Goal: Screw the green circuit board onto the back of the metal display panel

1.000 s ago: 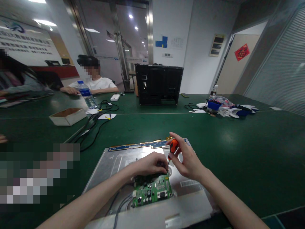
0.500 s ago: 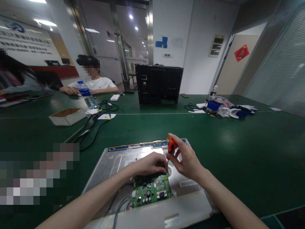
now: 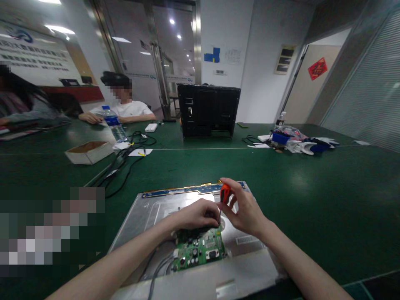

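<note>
My right hand [image 3: 246,210] grips the orange and black handle of a screwdriver [image 3: 225,194], held nearly upright with its thin shaft pointing down. The shaft reaches the upper right corner of a green circuit board [image 3: 200,248]. Close against that corner is my left hand [image 3: 200,214], its fingers curled and pinched beside the screwdriver's lower end. What those fingers hold, if anything, is hidden. Under both hands lies a flat silver metal display panel [image 3: 150,212], with a blue circuit strip [image 3: 175,192] along its far edge. Grey cables [image 3: 161,266] run from the board's left side.
A black monitor housing [image 3: 209,110] stands at the back of the green table [image 3: 312,200]. To the left are an open box [image 3: 89,153], black cables [image 3: 123,171] and a water bottle [image 3: 114,123]. Gloves [image 3: 308,146] lie at the right. Two people sit across at the left.
My right hand and the screwdriver handle have shifted very slightly downward. My left hand, the board and the panel stay in place.
</note>
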Available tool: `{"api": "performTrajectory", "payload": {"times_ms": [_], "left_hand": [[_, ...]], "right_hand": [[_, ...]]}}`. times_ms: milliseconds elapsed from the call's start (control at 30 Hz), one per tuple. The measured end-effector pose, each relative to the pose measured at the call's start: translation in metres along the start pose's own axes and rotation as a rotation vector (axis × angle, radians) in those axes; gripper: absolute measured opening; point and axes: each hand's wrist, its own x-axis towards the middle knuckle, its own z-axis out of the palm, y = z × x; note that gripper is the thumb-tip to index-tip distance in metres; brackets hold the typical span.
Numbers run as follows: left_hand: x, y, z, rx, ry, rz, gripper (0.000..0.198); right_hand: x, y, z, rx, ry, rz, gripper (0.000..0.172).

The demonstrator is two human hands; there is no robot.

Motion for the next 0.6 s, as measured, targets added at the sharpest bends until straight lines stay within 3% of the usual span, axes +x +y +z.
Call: {"api": "performTrajectory", "payload": {"times_ms": [600], "left_hand": [[-0.0007, -0.0008, -0.0007, 0.0, -0.003, -0.007, 0.009]], "right_hand": [[0.0002, -0.0012, -0.0016, -0.015, -0.02, -0.001, 0.063]]}}
